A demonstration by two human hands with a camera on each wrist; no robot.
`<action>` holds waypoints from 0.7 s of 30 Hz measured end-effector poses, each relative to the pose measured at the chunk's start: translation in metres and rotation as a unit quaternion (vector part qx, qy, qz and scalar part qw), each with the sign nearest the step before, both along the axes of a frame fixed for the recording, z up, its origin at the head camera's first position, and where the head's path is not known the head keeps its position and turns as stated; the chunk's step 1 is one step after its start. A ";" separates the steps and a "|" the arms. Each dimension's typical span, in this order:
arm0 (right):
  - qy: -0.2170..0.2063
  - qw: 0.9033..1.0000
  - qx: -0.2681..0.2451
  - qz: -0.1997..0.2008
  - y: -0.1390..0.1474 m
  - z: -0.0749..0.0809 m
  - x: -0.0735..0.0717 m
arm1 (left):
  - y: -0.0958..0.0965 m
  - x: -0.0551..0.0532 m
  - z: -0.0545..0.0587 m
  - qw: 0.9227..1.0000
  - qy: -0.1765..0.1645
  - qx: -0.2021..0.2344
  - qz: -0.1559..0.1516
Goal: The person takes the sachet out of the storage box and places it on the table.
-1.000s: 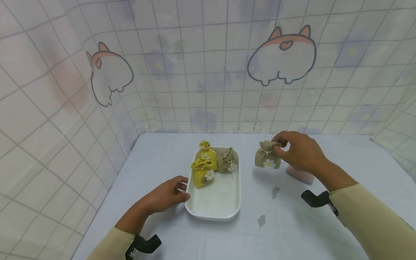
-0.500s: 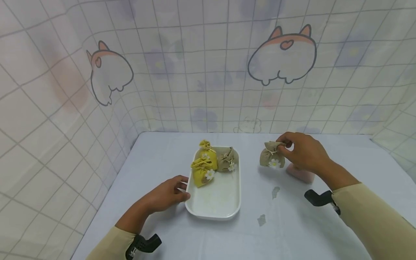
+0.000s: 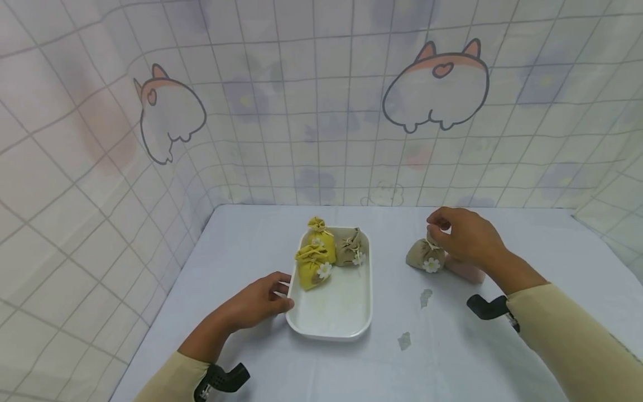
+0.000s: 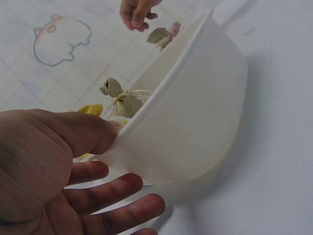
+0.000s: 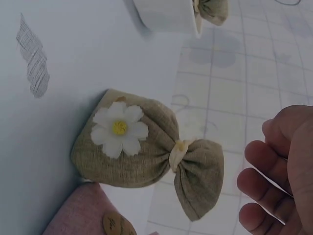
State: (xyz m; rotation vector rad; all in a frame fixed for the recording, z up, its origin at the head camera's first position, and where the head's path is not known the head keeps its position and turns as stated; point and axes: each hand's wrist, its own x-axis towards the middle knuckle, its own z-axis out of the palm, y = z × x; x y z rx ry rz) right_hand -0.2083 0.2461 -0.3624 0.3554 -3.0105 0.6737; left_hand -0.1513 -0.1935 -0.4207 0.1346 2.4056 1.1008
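On the counter [image 3: 321,368] stood a white tray [image 3: 331,312], with the left grip [image 3: 256,301] spread loose against its side. The right grip [image 3: 464,237], softly bent and pinching nothing, was near a brown bag [image 3: 421,255] that sat on the counter beside a pink bag [image 3: 466,271]. The brown bag looked soft and light, so its tied neck [image 5: 178,155] seemed best to hold, not its little flower [image 5: 120,129], which might come off.

The white worktop [image 3: 246,245] carries a white rectangular tray [image 3: 329,315]. Right of the tray rest a beige flowered drawstring pouch [image 3: 420,257] and, farther right, a pink fabric bag [image 3: 467,271]; grey patches [image 3: 426,298] mark the surface right of its near half.
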 end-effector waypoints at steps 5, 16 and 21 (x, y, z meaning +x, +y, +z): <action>-0.003 1.000 -0.012 0.015 -0.009 -0.001 -0.003 | 0.000 -0.001 -0.002 1.000 0.004 0.001 0.000; -0.015 0.999 -0.010 0.033 -0.030 -0.001 -0.007 | 0.000 -0.001 0.000 1.000 0.004 -0.004 -0.001; -0.016 0.999 -0.009 0.041 -0.038 -0.005 -0.010 | 0.000 -0.001 0.001 1.000 0.001 -0.005 -0.001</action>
